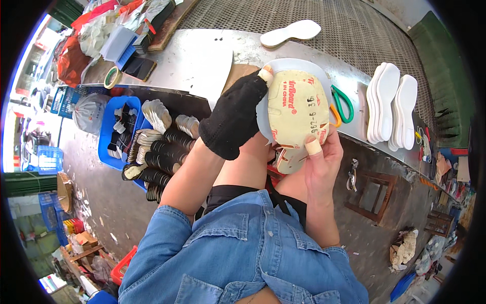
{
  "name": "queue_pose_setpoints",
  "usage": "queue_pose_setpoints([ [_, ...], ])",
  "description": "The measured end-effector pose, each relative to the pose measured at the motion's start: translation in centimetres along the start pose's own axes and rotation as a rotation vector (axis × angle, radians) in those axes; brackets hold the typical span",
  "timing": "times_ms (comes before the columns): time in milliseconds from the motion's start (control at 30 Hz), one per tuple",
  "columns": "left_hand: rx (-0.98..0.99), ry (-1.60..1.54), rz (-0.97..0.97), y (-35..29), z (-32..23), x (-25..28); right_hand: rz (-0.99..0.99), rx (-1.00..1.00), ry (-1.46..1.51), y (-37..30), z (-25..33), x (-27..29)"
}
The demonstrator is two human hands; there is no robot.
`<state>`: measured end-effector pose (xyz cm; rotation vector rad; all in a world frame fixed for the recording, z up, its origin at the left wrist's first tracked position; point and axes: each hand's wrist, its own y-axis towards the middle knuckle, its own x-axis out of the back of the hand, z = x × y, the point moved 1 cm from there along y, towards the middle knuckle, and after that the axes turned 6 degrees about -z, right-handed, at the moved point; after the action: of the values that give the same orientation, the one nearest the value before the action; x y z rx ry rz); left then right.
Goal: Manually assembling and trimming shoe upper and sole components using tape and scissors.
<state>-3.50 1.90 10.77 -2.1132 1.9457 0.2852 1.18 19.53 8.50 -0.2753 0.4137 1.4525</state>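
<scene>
A beige insole board (296, 104) with red print is held up above my lap, with a pale grey sheet (298, 64) showing behind it and past its top and left edges. My left hand (234, 116), in a black fingerless glove, grips the upper left edge with the thumb on top; its other fingers are hidden beneath. The lower right edge is pinched by my bare right hand (324, 157), whose thumb has tape round it. Just right of the board, scissors with green and orange handles (344, 104) lie on the metal table (195, 50).
White insoles stand in two stacks (383, 101) at the table's right, and a white insole (291, 33) lies at the back. A tape roll (112, 77) and a phone (137, 68) lie left. Below are a blue crate (105, 137), several insole stacks (172, 147) and a wooden stool (377, 197).
</scene>
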Motion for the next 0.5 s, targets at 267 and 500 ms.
queue_pose_setpoints([
  [267,0.159,-0.150,0.019,-0.9,-2.8,-1.1,0.080,-0.042,0.000,0.6,-0.3,0.9],
  [500,0.103,-0.298,0.006,0.6,-3.5,-0.8,-0.008,0.013,-0.044,-0.8,-2.8,2.1],
])
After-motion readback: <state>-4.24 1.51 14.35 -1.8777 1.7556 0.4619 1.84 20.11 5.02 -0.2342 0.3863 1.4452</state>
